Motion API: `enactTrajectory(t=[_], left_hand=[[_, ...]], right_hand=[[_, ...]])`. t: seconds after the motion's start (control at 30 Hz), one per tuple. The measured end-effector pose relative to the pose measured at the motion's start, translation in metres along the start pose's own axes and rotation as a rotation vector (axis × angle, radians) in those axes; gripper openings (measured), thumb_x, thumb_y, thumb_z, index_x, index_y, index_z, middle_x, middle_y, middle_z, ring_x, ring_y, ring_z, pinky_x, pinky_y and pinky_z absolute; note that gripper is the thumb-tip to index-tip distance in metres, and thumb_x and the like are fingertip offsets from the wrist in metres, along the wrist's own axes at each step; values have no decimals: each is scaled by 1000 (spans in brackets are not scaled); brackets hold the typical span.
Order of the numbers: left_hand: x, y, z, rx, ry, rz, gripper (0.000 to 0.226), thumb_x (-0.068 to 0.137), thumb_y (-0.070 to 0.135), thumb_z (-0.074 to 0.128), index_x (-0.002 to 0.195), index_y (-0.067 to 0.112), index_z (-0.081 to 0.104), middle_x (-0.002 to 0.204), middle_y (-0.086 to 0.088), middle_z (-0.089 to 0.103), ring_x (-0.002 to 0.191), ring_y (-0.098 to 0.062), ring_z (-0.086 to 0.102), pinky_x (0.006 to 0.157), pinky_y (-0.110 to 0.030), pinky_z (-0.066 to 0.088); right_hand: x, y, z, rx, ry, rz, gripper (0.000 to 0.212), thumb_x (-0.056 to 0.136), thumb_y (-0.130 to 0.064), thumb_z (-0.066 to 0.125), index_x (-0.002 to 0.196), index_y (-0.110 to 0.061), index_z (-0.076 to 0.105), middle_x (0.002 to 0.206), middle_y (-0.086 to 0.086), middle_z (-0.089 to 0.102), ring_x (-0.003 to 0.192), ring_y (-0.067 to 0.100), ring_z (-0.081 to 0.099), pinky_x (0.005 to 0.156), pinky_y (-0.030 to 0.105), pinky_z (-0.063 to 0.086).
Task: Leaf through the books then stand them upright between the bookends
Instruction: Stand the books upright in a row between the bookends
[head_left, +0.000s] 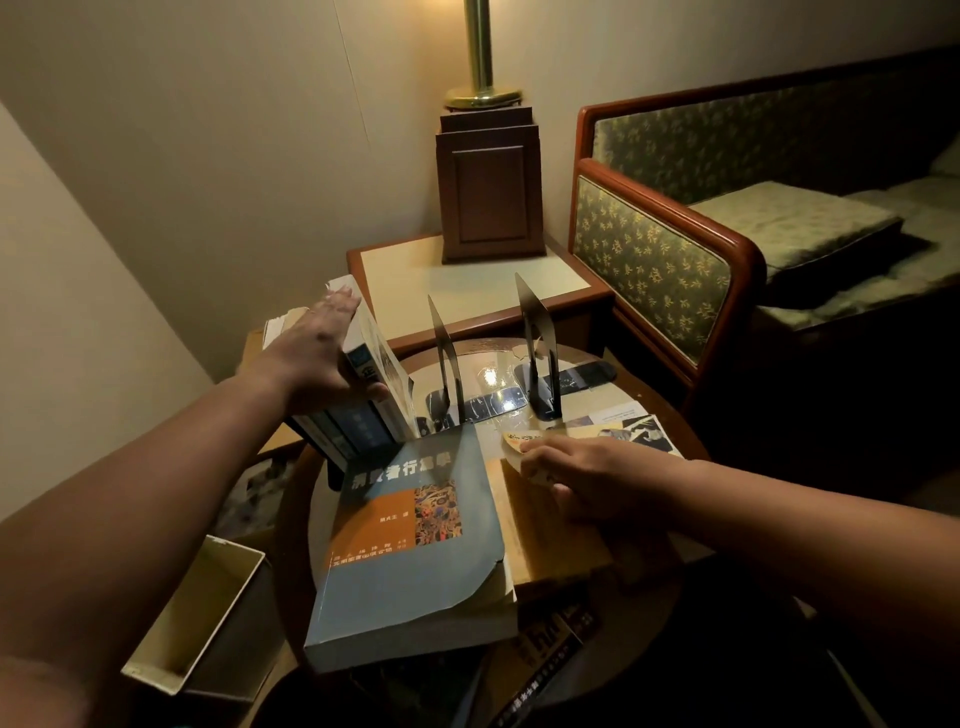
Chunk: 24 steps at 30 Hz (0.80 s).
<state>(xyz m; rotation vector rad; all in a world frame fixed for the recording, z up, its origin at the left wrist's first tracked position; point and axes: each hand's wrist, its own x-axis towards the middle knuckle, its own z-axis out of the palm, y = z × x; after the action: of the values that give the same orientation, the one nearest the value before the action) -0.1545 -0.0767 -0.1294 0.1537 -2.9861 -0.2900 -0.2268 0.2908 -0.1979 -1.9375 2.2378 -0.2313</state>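
Two black metal bookends (447, 364) (537, 353) stand a gap apart at the back of the round table (644, 639). Left of them several upright books (363, 384) lean to the left, and my left hand (317, 348) lies flat along their side with the thumb on a blue spine. A thick grey-blue and orange book (410, 540) lies flat at the table's middle. Beside it on the right lies a tan book (545, 530), and my right hand (587, 478) pinches the curled corner of its cover.
A square side table (467, 291) with a wooden lamp base (491, 192) stands behind the round table. A sofa with green patterned cushions (675, 260) fills the right. An open cream box (208, 613) sits low at the left. Dark books (540, 670) lie at the table's front edge.
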Motion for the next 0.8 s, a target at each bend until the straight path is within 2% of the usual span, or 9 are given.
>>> enactTrajectory(t=[0.1, 0.17, 0.27, 0.33, 0.43, 0.53, 0.6, 0.73, 0.8], left_hand=[[-1, -1, 1, -1, -2, 0, 129, 60, 61, 79, 154, 10, 7, 162, -8, 8, 150, -21, 3, 121, -43, 11], [-1, -1, 1, -1, -7, -3, 131, 57, 65, 76, 154, 11, 6, 163, -7, 7, 150, -21, 2, 121, -43, 11], [0, -2, 0, -9, -17, 4, 135, 52, 73, 68, 154, 10, 7, 162, -8, 8, 150, -21, 3, 121, -44, 12], [1, -3, 0, -15, -18, 10, 136, 51, 75, 69, 154, 10, 7, 162, -7, 8, 150, -21, 3, 121, -45, 13], [0, -4, 2, -12, 0, 11, 130, 59, 62, 80, 154, 11, 7, 162, -7, 8, 150, -21, 3, 121, -45, 13], [0, -4, 1, -19, -9, 12, 136, 52, 73, 71, 154, 11, 6, 162, -7, 8, 149, -21, 3, 121, -47, 13], [1, -6, 2, -23, -11, 11, 133, 55, 69, 75, 154, 12, 6, 162, -7, 7, 149, -20, 2, 121, -46, 13], [0, -7, 3, -20, -2, 12, 132, 57, 65, 78, 154, 13, 6, 162, -5, 7, 149, -20, 2, 121, -47, 13], [1, -7, 2, -10, -12, 3, 132, 57, 66, 78, 154, 13, 6, 162, -6, 7, 149, -20, 2, 121, -46, 14]], right_hand=[[-11, 5, 6, -5, 278, -92, 37, 93, -27, 60, 123, -21, 40, 128, 15, 58, 95, 29, 69, 67, 35, 62], [-16, 6, 11, -12, 353, -111, 32, 96, -33, 55, 122, -18, 43, 127, 15, 59, 97, 28, 70, 68, 34, 62], [-19, 5, 12, -16, 406, -113, 30, 100, -33, 49, 124, -16, 44, 124, 17, 63, 100, 26, 70, 74, 32, 62], [-19, 5, 2, 17, 515, -96, 29, 104, -33, 44, 124, -12, 46, 117, 16, 67, 96, 22, 70, 77, 28, 60], [-18, 8, -23, 53, 786, 3, 28, 104, -29, 45, 124, -11, 49, 105, 15, 71, 85, 16, 71, 72, 18, 57], [-16, 8, -49, 55, 1077, 178, 21, 102, -22, 51, 118, -10, 52, 100, 12, 71, 82, 10, 68, 64, 5, 50], [-16, 2, -61, 98, 1214, 288, 18, 101, -18, 55, 116, -6, 54, 95, 6, 69, 80, 5, 65, 62, 2, 48], [-5, -18, -57, 169, 1359, 383, 17, 98, -9, 58, 112, 1, 57, 92, -6, 61, 78, -13, 61, 62, 3, 48], [3, -26, -39, 240, 1354, 393, 18, 99, -8, 58, 114, 1, 57, 98, -3, 63, 85, -8, 64, 64, 6, 51]])
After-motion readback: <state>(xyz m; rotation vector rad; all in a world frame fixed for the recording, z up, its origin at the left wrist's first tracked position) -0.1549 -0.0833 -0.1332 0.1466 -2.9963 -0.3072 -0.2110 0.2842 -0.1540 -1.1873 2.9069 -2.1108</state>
